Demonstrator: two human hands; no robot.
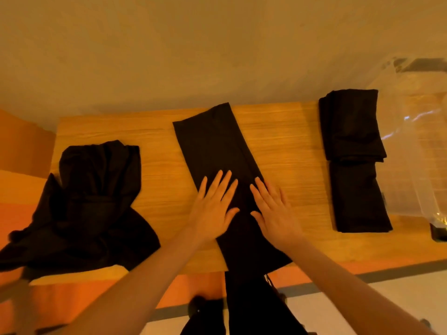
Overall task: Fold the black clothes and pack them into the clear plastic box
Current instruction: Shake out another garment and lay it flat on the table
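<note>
Two bare hands lie flat on a long black garment [217, 151] at the centre of the frame. The left hand [212, 206] has its fingers straight and slightly spread, palm down on the cloth, gripping nothing. The right hand [273, 211], just beside it, is likewise palm down with straight fingers; its thumb side is on the fabric and its outer fingers reach past the garment's right edge onto the wooden table [157, 170]. The thumbs point toward each other with a narrow strip of black cloth between them.

This garment is folded into a long narrow band that runs from the upper centre of the table down toward the lower centre of the frame, where its near end hangs over the table's front edge.

At the left of the frame a rumpled pile of black clothes [92, 209] sits unfolded, partly spilling over the table's left and near edges. At the right, a stack of folded black clothes [353, 160] lies in a neat long shape, touching or just beside the clear plastic box [416, 146], which stands at the far right edge of the frame. What the box contains cannot be made out.
</note>
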